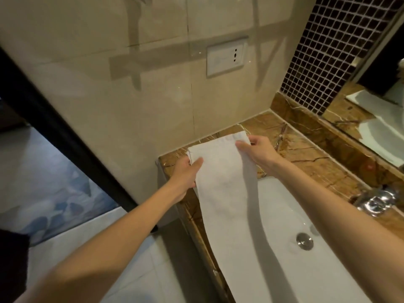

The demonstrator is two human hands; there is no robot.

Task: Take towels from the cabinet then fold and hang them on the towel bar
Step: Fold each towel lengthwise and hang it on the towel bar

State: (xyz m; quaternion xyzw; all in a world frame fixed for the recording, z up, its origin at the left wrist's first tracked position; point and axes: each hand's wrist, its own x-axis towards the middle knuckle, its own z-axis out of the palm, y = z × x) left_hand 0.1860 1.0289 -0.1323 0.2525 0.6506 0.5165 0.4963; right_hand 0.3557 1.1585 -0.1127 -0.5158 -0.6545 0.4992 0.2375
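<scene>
Together, both hands held a long white towel [220, 189] stretched over the brown marble counter [310, 162] and down across the white sink [284, 211]. The left hand [185, 173] had its grip closed on the towel's left edge near the far end, thumb on top. The right hand [258, 149] pinched the far right corner, fingers curled over the cloth. A chrome faucet [376, 200] sat at the right, a wall socket [225, 57] above on the beige tiles.
</scene>
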